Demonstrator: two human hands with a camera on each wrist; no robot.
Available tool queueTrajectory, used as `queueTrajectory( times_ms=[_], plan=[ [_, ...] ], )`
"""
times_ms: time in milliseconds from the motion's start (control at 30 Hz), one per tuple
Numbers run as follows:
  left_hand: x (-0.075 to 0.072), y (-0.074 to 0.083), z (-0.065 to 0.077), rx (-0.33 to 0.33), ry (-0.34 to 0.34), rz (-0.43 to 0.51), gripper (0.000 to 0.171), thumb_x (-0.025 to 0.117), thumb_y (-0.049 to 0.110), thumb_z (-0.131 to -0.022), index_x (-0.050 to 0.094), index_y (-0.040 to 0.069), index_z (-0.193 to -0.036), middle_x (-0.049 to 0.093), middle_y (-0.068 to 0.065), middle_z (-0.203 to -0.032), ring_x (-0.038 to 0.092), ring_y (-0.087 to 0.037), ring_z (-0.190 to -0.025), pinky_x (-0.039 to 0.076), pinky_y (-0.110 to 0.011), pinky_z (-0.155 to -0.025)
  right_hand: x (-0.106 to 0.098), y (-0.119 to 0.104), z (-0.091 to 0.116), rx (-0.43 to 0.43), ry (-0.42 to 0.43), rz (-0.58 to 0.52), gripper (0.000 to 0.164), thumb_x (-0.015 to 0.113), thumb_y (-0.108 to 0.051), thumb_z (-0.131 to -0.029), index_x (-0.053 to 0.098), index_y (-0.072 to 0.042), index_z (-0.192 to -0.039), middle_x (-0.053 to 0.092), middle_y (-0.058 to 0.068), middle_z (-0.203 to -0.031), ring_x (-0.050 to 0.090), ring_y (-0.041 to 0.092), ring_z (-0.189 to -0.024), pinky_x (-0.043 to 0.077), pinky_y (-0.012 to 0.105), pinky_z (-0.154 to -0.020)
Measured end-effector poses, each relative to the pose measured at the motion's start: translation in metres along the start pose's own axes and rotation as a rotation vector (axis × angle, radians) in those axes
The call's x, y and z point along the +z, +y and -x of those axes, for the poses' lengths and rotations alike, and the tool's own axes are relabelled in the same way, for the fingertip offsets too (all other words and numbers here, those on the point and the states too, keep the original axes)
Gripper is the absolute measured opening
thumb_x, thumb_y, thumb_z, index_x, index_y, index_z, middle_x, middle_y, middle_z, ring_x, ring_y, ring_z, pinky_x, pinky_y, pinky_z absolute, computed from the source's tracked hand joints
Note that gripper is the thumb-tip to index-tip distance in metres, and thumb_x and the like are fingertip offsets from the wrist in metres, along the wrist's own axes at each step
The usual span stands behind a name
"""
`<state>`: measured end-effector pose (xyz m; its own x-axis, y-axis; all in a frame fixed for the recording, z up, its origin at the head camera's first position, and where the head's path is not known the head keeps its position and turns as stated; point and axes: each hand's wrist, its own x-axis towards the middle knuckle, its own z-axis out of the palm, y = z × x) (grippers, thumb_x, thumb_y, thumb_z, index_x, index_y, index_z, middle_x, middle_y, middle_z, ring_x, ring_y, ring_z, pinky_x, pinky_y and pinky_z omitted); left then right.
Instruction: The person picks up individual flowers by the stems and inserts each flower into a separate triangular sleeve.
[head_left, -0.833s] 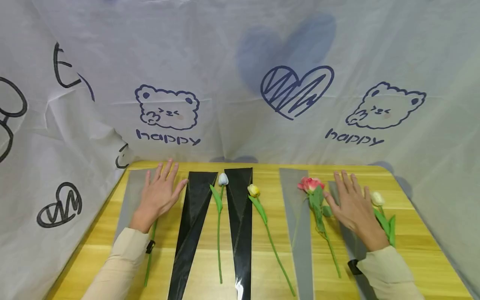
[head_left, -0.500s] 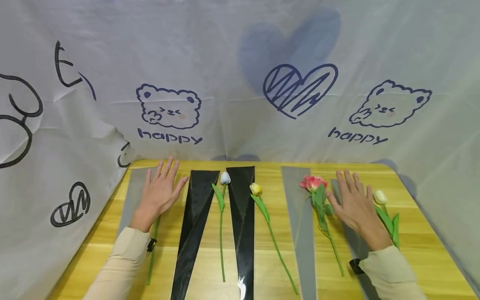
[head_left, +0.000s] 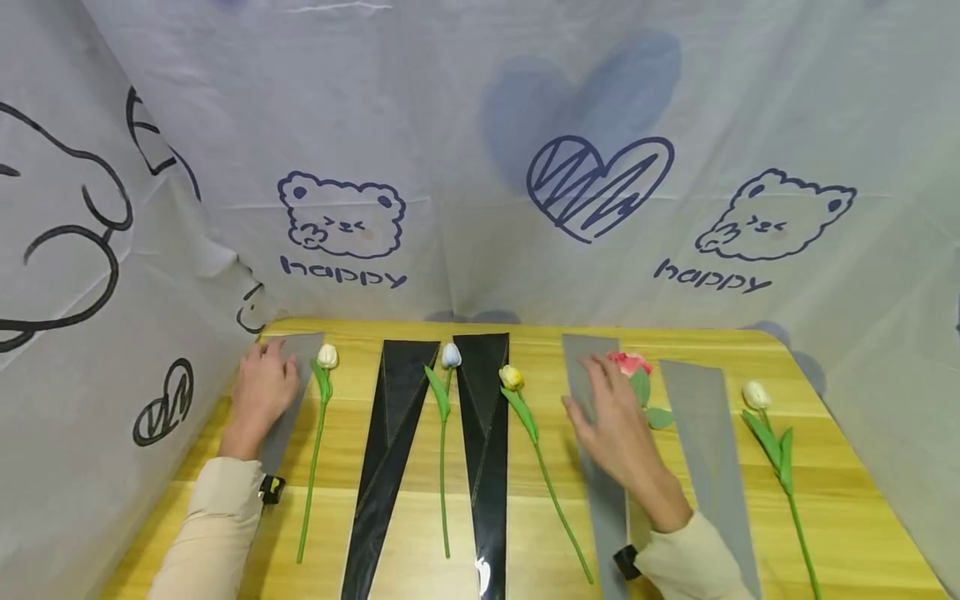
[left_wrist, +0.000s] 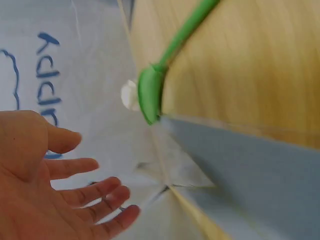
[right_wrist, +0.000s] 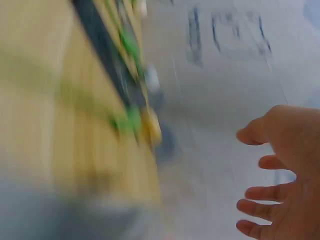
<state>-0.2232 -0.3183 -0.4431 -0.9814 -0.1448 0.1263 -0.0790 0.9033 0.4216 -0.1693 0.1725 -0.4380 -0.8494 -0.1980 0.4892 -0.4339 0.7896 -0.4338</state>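
The left hand (head_left: 262,392) hovered over the left grey strip (head_left: 306,348), its fingers loosely spread, slightly bent and holding nothing; a white tulip (head_left: 327,357) lay just to its right. The right hand (head_left: 618,425) hovered over the middle grey strip (head_left: 604,517), partly hiding the rose (head_left: 628,363); its 5 digits were apart, slightly bent and holding nothing. On the table (head_left: 847,508) between the hands lay 2 black strips (head_left: 401,408), with a blue tulip (head_left: 451,356) between them and a yellow tulip (head_left: 512,377) to their right.
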Motion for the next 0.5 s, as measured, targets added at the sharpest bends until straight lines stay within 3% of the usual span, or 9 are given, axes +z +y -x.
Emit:
queueTrajectory(
  times_ms=[200,300,433,500],
  plan=[
    [-0.001,-0.019,-0.009,-0.152,-0.148,-0.012,0.061,0.043,0.032,-0.108,0.036,-0.011,-0.151,0.033,-0.046,-0.142,0.035,-0.062,-0.128,0.036,-0.075,-0.095,0.060,-0.072,-0.012,0.002,-0.065,-0.159,0.056,0.076,-0.016,-0.094,0.052,-0.004,-0.143,0.051,0.021,-0.138,0.057,0.038,-0.118,0.055,0.050,-0.087],
    [0.000,-0.028,-0.011,-0.227,-0.190,-0.010,0.063,0.045,0.038,-0.107,0.043,-0.013,-0.144,0.031,-0.047,-0.140,0.034,-0.064,-0.126,0.035,-0.077,-0.095,0.089,-0.107,-0.017,0.002,-0.148,-0.227,0.050,0.072,-0.019,-0.097,0.053,-0.004,-0.141,0.054,0.016,-0.133,0.059,0.030,-0.109,0.055,0.042,-0.083],
    [0.003,-0.040,-0.015,-0.259,-0.213,-0.035,0.067,0.049,0.042,-0.105,0.047,-0.021,-0.126,0.033,-0.048,-0.126,0.038,-0.065,-0.117,0.039,-0.076,-0.088,0.123,-0.151,-0.020,0.005,-0.261,-0.248,0.043,0.069,-0.024,-0.099,0.056,-0.007,-0.136,0.056,0.012,-0.126,0.058,0.021,-0.095,0.051,0.030,-0.074],
    [0.004,-0.044,-0.017,-0.261,-0.222,-0.040,0.070,0.052,0.044,-0.104,0.046,-0.023,-0.125,0.032,-0.048,-0.122,0.038,-0.066,-0.116,0.040,-0.075,-0.087,0.135,-0.170,-0.023,-0.002,-0.291,-0.220,0.040,0.069,-0.025,-0.099,0.058,-0.007,-0.134,0.057,0.010,-0.122,0.058,0.019,-0.091,0.049,0.027,-0.071]
  ],
)
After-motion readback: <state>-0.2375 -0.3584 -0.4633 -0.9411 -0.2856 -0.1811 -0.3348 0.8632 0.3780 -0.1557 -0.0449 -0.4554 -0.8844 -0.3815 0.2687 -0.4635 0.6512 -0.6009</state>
